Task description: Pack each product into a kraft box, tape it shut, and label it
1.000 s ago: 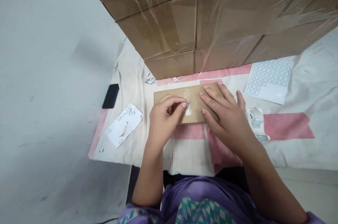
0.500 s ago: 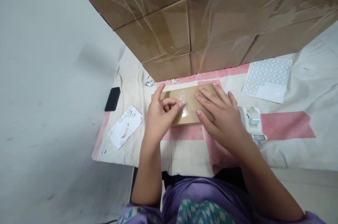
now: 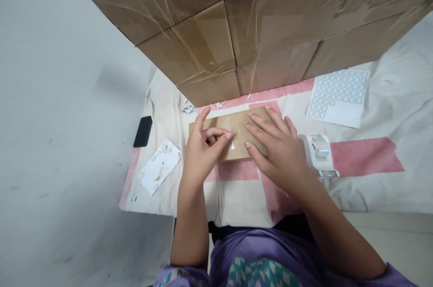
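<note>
A flat brown cardboard box [image 3: 241, 121] lies in front of me on the cloth. A strip of clear tape [image 3: 232, 145] shines on its top, near the middle. My left hand [image 3: 204, 149] rests at the box's left part, thumb and index fingertip pinched together at the tape; its index or outer finger sticks up near the far edge. My right hand [image 3: 275, 145] lies flat over the box's right part with its fingers spread. Just right of that hand stands a white tape dispenser [image 3: 320, 152] holding a roll of clear tape.
Large taped cardboard boxes [image 3: 270, 39] are stacked behind the small box. A sticker sheet [image 3: 341, 100] lies at the right. At the left are a black phone-like object [image 3: 142, 131] and a white paper with stickers [image 3: 160, 165]. Scraps [image 3: 189, 109] lie by the stack.
The view has shifted slightly, so everything sits a little further left. Both hands keep nearly the same places on the box; the left fingertips remain pinched at the tape.
</note>
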The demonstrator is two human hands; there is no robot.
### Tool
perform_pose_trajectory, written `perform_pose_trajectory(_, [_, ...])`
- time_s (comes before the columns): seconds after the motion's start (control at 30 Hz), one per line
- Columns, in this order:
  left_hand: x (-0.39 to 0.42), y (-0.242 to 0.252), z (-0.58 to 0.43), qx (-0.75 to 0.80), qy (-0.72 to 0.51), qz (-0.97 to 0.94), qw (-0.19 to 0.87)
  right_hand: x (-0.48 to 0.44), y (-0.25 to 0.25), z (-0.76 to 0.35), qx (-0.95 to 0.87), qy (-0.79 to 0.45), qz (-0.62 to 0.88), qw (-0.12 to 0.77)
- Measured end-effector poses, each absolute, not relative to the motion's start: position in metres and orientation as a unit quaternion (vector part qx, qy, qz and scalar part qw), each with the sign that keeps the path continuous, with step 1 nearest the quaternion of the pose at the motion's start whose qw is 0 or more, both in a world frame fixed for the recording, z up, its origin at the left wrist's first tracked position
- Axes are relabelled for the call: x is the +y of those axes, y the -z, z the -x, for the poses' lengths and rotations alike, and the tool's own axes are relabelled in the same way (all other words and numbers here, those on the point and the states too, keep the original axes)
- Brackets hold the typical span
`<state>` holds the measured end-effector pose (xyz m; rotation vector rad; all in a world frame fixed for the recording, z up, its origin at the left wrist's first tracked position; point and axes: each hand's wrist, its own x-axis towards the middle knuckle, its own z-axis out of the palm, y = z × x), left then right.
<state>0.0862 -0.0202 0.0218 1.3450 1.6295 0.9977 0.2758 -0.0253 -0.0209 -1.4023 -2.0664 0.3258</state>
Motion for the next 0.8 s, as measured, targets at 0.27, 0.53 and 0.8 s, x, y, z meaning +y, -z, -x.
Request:
perform_pose_trajectory(0.27, [-0.013,-0.029,-0.074,0.612,-0.367,-0.527,0.461,-0.025,0.022,-0.277,-0.784,-0.117,0.524,0.311])
perform_pose_trajectory(0.53, [-0.012,-0.031,-0.06,0.552,-0.36,-0.547,0.516,-0.025,0.024,-0.277,-0.783,-0.119,0.52,0.32])
perform_pose_trajectory(0.8, [-0.013,-0.026,-0.076,0.617,-0.327,-0.582,0.416,-0.024,0.024,-0.277,-0.786,-0.129,0.515,0.318])
